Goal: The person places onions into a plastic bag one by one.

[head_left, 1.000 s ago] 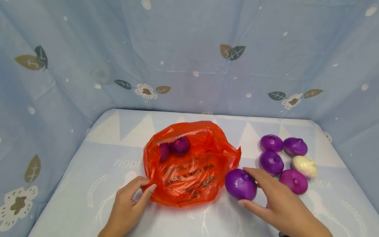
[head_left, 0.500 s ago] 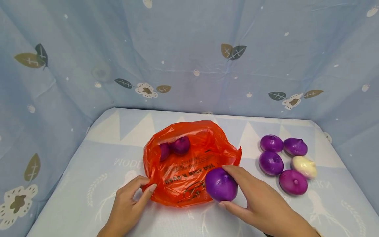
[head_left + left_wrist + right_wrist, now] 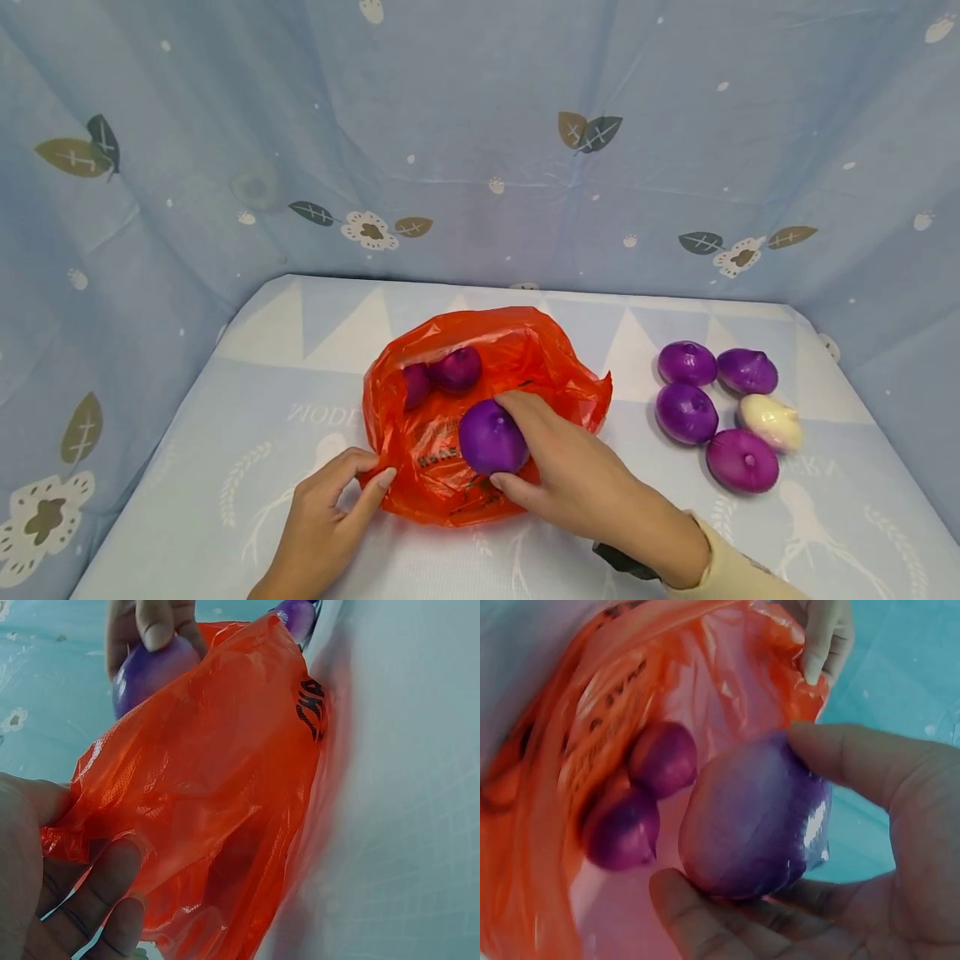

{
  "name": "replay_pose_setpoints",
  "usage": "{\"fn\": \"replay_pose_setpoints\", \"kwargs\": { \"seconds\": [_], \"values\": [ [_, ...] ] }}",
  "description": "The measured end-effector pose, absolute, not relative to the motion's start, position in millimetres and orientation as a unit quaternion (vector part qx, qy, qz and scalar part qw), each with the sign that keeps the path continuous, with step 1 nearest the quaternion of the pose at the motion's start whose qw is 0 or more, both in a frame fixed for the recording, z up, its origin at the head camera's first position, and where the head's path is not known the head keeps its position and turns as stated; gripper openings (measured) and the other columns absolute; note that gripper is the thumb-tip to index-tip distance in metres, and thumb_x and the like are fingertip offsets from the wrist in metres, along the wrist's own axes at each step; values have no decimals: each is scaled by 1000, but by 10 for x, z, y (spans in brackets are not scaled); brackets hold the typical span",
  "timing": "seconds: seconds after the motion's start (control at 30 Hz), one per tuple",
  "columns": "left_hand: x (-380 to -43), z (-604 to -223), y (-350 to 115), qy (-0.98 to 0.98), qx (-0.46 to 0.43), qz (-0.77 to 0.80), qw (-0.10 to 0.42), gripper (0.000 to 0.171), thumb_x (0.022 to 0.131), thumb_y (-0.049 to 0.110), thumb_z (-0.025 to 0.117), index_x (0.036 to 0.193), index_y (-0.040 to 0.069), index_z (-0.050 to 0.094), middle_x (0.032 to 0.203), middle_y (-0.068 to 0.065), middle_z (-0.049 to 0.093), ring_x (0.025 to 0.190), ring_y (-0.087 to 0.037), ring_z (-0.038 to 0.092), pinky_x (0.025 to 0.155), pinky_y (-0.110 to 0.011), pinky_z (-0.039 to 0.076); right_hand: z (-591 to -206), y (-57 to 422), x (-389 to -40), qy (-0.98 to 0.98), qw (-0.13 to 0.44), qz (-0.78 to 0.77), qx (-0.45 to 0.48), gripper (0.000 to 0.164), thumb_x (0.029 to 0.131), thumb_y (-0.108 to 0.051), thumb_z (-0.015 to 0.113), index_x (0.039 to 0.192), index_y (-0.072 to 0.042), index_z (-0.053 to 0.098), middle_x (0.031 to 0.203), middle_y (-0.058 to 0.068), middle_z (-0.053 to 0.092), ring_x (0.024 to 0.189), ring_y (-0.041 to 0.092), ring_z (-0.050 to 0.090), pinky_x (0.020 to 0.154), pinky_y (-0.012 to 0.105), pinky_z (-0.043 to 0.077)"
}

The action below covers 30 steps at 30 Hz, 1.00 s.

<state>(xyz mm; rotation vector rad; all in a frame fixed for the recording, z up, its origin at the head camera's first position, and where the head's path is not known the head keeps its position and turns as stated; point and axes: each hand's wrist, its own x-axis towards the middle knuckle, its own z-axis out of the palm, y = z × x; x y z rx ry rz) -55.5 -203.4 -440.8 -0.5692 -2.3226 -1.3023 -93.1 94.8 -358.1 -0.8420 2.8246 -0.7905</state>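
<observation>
One purple onion [image 3: 492, 437], clasped in the right-hand grip [image 3: 566, 468] at the mouth of a red plastic bag [image 3: 480, 323], lay between that hand and two purple onions [image 3: 457, 369] inside; the left-hand grip [image 3: 321, 517] pinched the bag's near-left rim.

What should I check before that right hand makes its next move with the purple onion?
1. Right hand grips the held onion: ok.
2. Left hand pinches the edge of the red bag: ok.
3. Bag's mouth spread open: ok.
4. Held onion lined up with that opening: ok in the head view.
5. Room beside the two bagged onions: ok.
6. Held onion touching the bag's bottom: cannot tell.
</observation>
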Motion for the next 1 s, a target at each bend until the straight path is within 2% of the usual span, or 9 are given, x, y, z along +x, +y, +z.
{"fn": "replay_pose_setpoints", "kwargs": {
  "seconds": [0.17,0.43,0.7,0.9,1.0],
  "values": [
    [-549,-4395,-2028,-839,-201,-464,201,32,87,-5,81,104,21,71,95,9,67,81,-6,59,79,-13,51,-3627,759,-1015,921,64,-290,-251,76,92,-43,81,152,-16,43,143,0,54,122,15,62,95,39,57],
    [-545,-4394,-2022,-840,-201,-465,195,32,87,-4,81,105,21,71,95,9,66,82,-6,59,82,-13,51,-3654,589,-1196,927,65,-304,-209,79,94,-43,79,153,-5,41,145,10,54,123,28,62,94,48,58],
    [-534,-4402,-2026,-839,-204,-463,202,33,87,-5,81,105,21,71,96,9,66,82,-5,59,80,-13,50,-3779,565,-1396,933,41,-316,-167,75,94,-40,79,149,-7,41,137,10,58,121,29,63,98,50,55],
    [-540,-4403,-2030,-839,-203,-464,200,33,87,-4,81,104,21,70,96,9,66,82,-5,59,79,-14,49,-3881,584,-1537,932,0,-316,-178,73,97,-27,78,152,-5,35,138,16,57,124,33,62,105,51,50],
    [-547,-4412,-2029,-838,-205,-464,199,32,87,-4,81,105,22,70,96,9,66,82,-5,59,79,-14,49,-3923,583,-1609,933,-13,-313,-176,72,97,-18,77,151,-1,33,134,20,58,121,36,63,105,51,51]
  ]
}}
